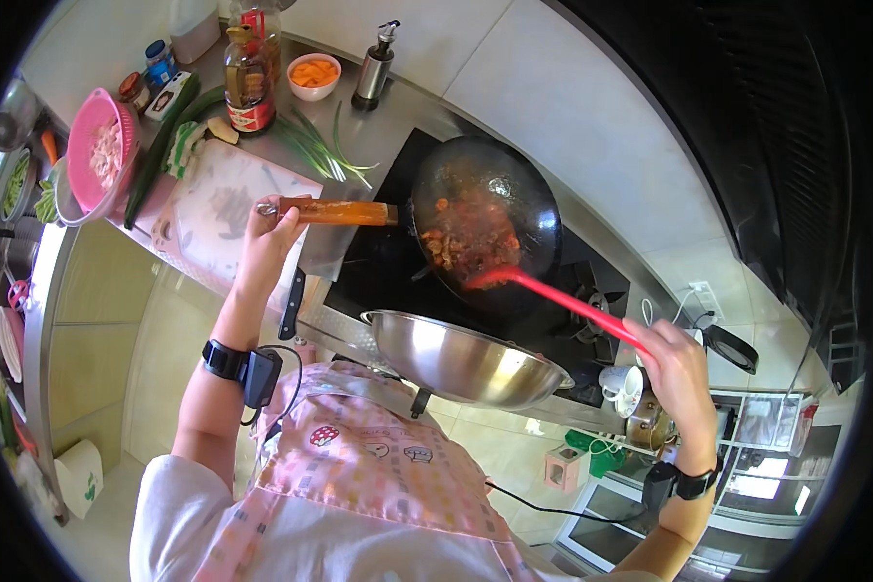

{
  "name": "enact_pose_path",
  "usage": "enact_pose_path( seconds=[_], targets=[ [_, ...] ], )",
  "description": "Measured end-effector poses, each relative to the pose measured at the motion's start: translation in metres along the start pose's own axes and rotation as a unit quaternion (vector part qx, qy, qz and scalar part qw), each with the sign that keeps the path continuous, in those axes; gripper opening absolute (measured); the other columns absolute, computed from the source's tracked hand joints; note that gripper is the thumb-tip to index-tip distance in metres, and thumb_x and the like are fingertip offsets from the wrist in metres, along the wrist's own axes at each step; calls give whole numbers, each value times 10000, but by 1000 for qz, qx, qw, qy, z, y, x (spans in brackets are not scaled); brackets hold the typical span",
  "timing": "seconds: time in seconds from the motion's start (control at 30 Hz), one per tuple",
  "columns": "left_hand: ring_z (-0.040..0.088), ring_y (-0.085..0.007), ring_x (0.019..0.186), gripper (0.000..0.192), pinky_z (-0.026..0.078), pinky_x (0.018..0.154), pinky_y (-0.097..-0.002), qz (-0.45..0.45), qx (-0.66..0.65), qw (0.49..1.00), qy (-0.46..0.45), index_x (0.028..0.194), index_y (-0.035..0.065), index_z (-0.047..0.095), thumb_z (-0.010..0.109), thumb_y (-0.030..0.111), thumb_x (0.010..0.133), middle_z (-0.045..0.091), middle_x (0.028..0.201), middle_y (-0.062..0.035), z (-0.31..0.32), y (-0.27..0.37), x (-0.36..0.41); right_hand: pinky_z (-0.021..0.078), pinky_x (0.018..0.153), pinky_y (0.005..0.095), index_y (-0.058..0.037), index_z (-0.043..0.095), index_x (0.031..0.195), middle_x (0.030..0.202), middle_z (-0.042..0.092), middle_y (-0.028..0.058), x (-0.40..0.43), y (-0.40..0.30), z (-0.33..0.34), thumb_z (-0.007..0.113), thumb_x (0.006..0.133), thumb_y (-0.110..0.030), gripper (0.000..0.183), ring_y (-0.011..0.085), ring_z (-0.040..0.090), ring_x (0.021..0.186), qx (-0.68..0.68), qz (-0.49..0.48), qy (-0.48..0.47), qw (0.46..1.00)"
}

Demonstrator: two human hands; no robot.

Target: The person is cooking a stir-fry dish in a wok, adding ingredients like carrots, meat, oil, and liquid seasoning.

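Note:
My left hand [278,227] is closed around the far end of the wooden handle [342,212] of a dark wok [538,211]. Reddish-brown cooked food in small pieces [473,233] lies in the wok, with some steam or haze over it. In my right hand [673,364] is the shaft of a red spatula [575,305]; its head rests among the food at the wok's near side. A wide stainless steel bowl [465,356] stands tilted between my apron and the wok, at the front of the black hob [364,276].
Left of the hob are a cutting board [225,196], a black-handled knife [292,305], scallions [320,149], a cucumber [156,156] and a pink colander [80,138] of pale meat. Behind stand an oil bottle [249,87], a carrot bowl [313,93] and a steel dispenser [373,69]. Mugs [620,382] stand at right.

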State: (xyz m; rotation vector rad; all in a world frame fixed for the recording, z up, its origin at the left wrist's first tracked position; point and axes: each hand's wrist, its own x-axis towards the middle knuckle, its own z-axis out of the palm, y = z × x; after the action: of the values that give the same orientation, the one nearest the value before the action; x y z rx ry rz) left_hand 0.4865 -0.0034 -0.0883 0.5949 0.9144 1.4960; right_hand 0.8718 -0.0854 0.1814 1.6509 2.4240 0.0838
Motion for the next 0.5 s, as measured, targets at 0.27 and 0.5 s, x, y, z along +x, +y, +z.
enact_pose_path(
  seconds=[0.27,0.5],
  targets=[
    [507,-202,1013,114,422,890,-295,-11,-21,1000,-15,977,67,387,416,31,873,499,1114,-156,2,-5,0,457,564,403,-117,543,1061,751,550,142,37,20,78,560,765,-133,297,337,557,645,-8,68,35,997],
    [506,-162,987,133,414,870,-270,-19,-25,1000,-1,990,55,383,428,32,868,517,1072,-105,1,2,-2,444,581,349,-28,582,949,684,584,174,19,64,56,529,785,-175,226,318,577,619,183,215,20,959]
  ],
)
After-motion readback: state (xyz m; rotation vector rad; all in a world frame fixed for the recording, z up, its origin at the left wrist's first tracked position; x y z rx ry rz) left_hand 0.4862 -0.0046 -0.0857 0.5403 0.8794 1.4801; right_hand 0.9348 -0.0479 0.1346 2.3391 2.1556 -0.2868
